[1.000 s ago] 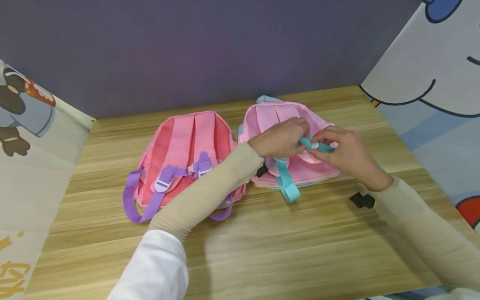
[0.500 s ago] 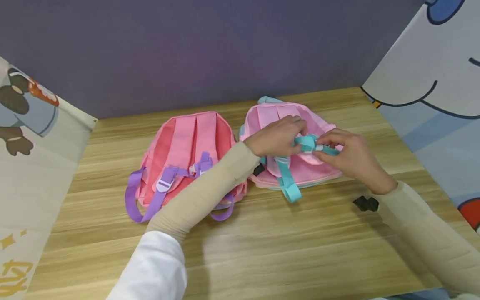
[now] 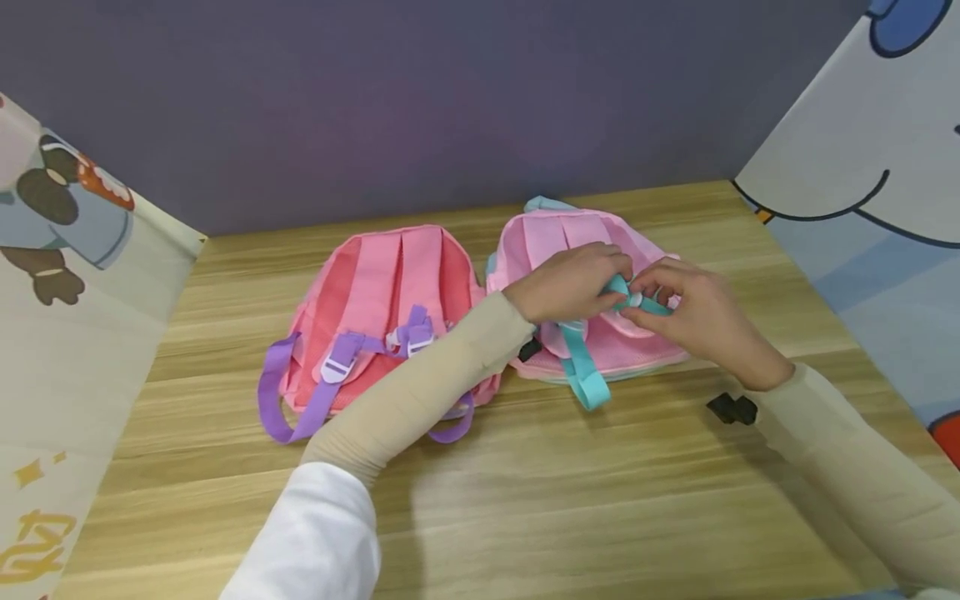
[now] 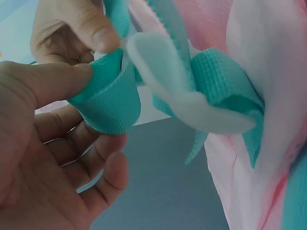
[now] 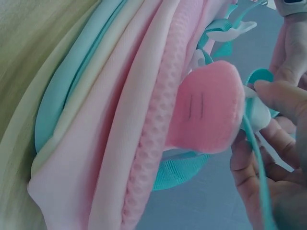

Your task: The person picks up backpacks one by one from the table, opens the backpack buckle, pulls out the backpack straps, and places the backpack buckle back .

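Note:
A light pink backpack [image 3: 543,237] lies straps up on the wooden table, with teal webbing on it. My left hand [image 3: 573,279] pinches the teal strap [image 4: 112,103] between thumb and fingers, and the strap bends into a loop there. Close by on the right, my right hand [image 3: 686,304] pinches a white plastic buckle [image 5: 259,114] through which that webbing runs. A pink padded tab [image 5: 206,108] shows beside it in the right wrist view. Another white buckle [image 4: 163,72] crosses the left wrist view, apart from the fingers. A second teal strap end [image 3: 587,375] hangs toward the table front.
Left of it lies a coral pink backpack [image 3: 367,283] with purple straps [image 3: 311,412], partly under my left forearm. Small black pieces [image 3: 731,408] show by my right sleeve. A dark panel [image 3: 450,108] stands behind the table [image 3: 525,500], with printed panels at both sides.
Half a second ago a wider teal loop showed between the hands; now the hands are closer together and cover more of it. The head view has shifted slightly. Both backpacks stay put.

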`<state>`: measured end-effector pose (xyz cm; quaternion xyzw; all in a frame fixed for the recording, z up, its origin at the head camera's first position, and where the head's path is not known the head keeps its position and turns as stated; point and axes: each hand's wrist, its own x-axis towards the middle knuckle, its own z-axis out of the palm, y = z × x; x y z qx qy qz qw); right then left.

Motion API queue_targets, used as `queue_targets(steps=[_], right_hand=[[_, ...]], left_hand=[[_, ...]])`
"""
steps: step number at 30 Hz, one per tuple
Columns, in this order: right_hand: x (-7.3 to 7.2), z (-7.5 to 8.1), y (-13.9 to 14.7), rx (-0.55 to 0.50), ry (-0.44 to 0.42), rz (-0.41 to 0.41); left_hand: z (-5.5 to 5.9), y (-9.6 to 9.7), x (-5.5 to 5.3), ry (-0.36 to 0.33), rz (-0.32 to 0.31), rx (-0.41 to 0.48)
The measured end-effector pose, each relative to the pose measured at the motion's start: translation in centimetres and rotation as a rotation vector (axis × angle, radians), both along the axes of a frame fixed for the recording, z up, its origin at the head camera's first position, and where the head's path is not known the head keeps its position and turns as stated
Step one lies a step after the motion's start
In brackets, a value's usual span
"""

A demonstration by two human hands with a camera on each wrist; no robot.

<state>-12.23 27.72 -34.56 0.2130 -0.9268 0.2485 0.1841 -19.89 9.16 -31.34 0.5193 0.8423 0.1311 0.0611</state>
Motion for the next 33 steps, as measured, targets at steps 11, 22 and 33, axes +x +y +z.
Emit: queue_targets(steps=[11, 22, 33], right_hand=[[0.0, -0.5, -0.1, -0.025, -0.044, -0.019], [-0.1, -0.2, 0.5, -0.014, -0.018, 0.020], [0.0, 0.1, 1.2, -0.018, -0.037, 0.028]], left_hand=[[0.0, -1.5, -0.1, 0.014, -0.008, 0.077], [0.4, -2.7, -0.6, 0.033, 0.043, 0.114], [0.4, -2.8, -0.8, -0.016, 0.158, 0.291]])
